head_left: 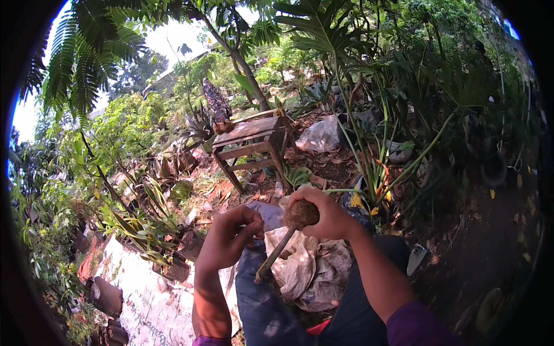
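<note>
My right hand (pixel 326 216) grips a round brown fibrous ball (pixel 301 215) from its right side, thumb below and fingers over the top. Out of the ball a thick greyish-brown stem (pixel 275 255) slants down and to the left, its cut-looking end above my left thigh. To the left of the ball, a short gap away, my left hand (pixel 232 233) is closed with thumb and fingertips pinched together. Whatever lies in that pinch is too small to make out. Beneath both hands, a crumpled pale sack (pixel 314 268) rests between my legs.
A small wooden table (pixel 248 135) stands ahead, a dark patterned upright thing (pixel 214 106) at its left end. Behind it lies a clear plastic bag (pixel 320 134). Large-leaved plants rise at right. Potted plants (pixel 173 262) and a pale sheet (pixel 147 305) are at left.
</note>
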A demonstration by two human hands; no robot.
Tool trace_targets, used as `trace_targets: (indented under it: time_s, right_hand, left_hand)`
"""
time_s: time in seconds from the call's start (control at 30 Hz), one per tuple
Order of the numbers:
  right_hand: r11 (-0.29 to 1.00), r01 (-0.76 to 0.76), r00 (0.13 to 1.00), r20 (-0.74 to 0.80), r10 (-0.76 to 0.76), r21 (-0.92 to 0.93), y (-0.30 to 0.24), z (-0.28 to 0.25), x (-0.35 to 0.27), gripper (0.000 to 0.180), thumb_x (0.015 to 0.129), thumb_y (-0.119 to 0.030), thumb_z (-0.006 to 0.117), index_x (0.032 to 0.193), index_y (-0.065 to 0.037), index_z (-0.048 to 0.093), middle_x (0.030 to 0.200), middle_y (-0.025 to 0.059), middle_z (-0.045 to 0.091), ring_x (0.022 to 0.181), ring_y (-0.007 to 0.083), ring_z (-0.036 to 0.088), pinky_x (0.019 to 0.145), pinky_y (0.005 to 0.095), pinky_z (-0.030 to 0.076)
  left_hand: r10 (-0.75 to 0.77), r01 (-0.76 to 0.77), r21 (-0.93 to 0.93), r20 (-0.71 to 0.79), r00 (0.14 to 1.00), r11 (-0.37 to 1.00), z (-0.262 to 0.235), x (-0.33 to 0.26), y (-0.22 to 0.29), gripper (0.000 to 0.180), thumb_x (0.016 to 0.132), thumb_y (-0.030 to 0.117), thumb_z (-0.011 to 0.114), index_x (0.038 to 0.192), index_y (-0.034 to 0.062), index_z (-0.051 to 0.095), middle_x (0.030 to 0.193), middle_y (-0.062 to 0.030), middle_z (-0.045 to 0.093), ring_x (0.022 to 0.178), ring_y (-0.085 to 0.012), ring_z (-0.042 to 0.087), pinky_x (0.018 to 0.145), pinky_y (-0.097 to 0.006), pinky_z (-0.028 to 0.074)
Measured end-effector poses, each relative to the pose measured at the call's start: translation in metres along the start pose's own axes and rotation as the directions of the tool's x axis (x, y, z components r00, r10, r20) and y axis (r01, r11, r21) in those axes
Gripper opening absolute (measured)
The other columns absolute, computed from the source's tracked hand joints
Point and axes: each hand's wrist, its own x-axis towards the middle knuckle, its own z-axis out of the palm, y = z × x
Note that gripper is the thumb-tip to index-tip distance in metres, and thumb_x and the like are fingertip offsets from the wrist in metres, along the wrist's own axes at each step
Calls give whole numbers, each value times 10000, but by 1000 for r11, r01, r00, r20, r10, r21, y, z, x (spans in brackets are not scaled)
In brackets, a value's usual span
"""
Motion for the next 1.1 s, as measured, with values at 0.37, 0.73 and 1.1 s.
trace_targets:
  time_s: [0.37,0.73,1.1]
  right_hand:
    - [828,-262,948,-30,318,496,3,5,-9,652,800,-155,828,1342,-1,501,1199,92,649,1054,168,655,928,322,546]
    - [940,-328,685,708,170,91,-19,-47,-33,671,678,-289,858,1245,-1,643,1247,106,654,1169,186,605,1026,349,457]
    - [677,-322,901,-5,434,662,-9,-53,-30,480,928,-288,688,1300,-4,580,1180,93,642,1043,152,644,862,289,538]
  left_hand:
    - [218,-245,-107,-217,951,964,57,18,-8,63,937,-11,674,983,-19,631,875,-64,700,812,-118,672,745,-271,542]
    - [-200,237,-84,312,929,968,23,-32,22,87,979,57,660,1038,-3,636,894,-26,679,851,-88,642,789,-264,535]
    - [-74,-73,426,318,945,902,37,10,31,192,996,178,653,1091,11,645,924,-98,702,879,-201,697,795,-340,558]
